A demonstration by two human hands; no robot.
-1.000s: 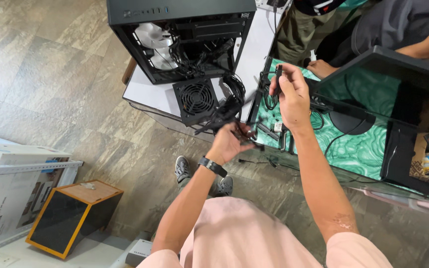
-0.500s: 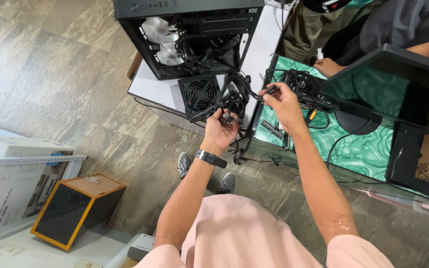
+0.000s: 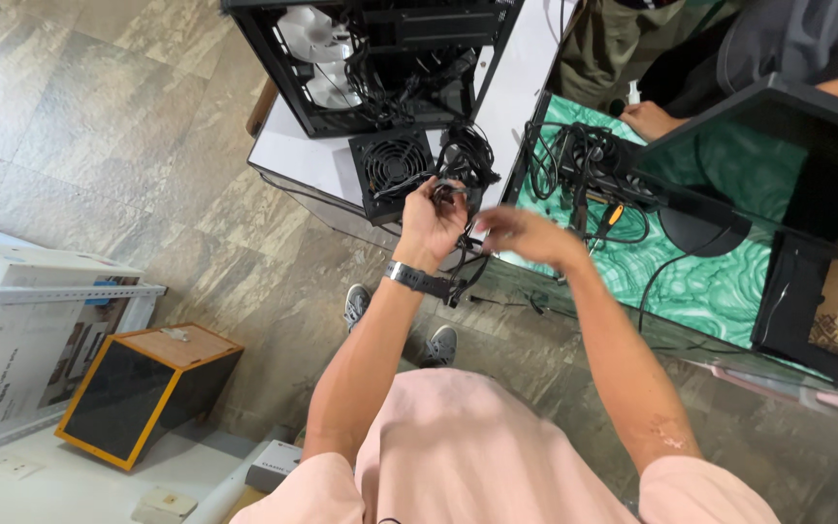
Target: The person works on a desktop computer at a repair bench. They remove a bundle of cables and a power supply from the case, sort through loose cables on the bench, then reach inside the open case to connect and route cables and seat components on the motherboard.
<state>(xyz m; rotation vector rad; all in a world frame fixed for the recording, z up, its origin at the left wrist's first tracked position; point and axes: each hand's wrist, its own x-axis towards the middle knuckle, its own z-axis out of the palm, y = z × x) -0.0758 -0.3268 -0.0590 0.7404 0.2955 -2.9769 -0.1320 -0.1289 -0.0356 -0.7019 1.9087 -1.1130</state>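
Head camera, looking straight down past a pink shirt at two bare forearms reaching forward over a stone-tile floor. The left hand [image 3: 431,215], with a dark watch [image 3: 417,278] on its wrist, has its fingers clamped on a bundle of black cables [image 3: 463,165] that rises from a black power supply unit [image 3: 392,167] with a round fan grille. That unit sits at the near edge of a white tabletop [image 3: 293,160], just in front of an open black computer case [image 3: 370,58] with white fans showing inside. Loose cable ends hang down from the left hand past the tabletop's near edge. The right hand [image 3: 526,236] is blurred, just beside the bundle and to its right; whether its fingers are apart or together cannot be told, and it seems not to hold anything.

Right of the white tabletop lies a green patterned surface [image 3: 710,281]. On it are more black cables, a dark component with an orange plug [image 3: 613,212], and a black monitor [image 3: 778,146] on a round base that blocks the far right corner. Another person's hand [image 3: 647,118] rests at the far edge of this green surface.

On the floor at the left stands a large white cardboard box [image 3: 21,320] with printed pictures and a blue round mark at its lower corner. Beside it is a smaller box [image 3: 143,388] with an orange frame and a dark side panel. A small grey carton [image 3: 273,466] lies near the person's left elbow. Grey shoes [image 3: 438,342] show below the hands.
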